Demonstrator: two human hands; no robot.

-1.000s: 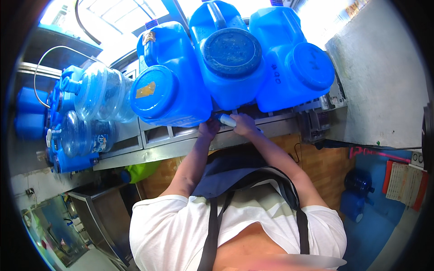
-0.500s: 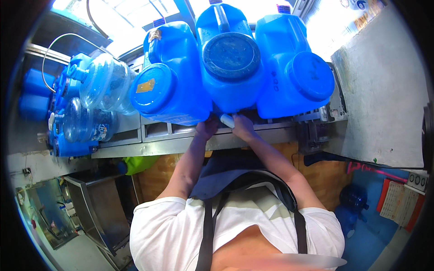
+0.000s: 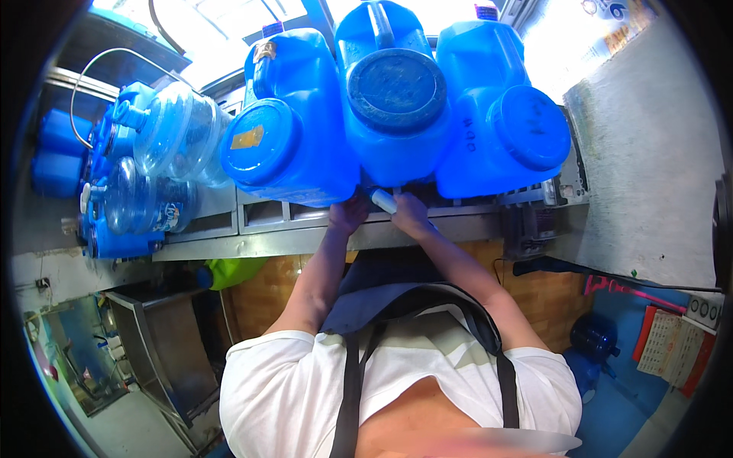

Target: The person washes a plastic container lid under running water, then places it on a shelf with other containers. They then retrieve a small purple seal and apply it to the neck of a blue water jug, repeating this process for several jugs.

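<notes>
Both my hands are at the metal counter's front edge, just below three big blue water jugs. My left hand (image 3: 349, 214) has its fingers curled in the shadow beneath the left jug (image 3: 319, 156); what they close on is hidden. My right hand (image 3: 411, 216) is closed at the lower end of a short white cylinder (image 3: 383, 201), which slants up to the left between my hands. Above it the middle jug (image 3: 401, 149) shows its wide round lid. The right jug (image 3: 466, 164), with a round blue cap, stands above my right hand.
Clear water bottles (image 3: 172, 137) lie stacked on their sides at the left, near a thin curved hose (image 3: 114, 52). The steel counter (image 3: 259, 243) runs under the jugs. A grey panel (image 3: 649, 168) closes off the right. A metal cabinet (image 3: 164, 347) stands at lower left.
The view has shifted slightly, so the jugs appear a little higher and to the right. My hands stay in nearly the same place, with the white cylinder still between them.
</notes>
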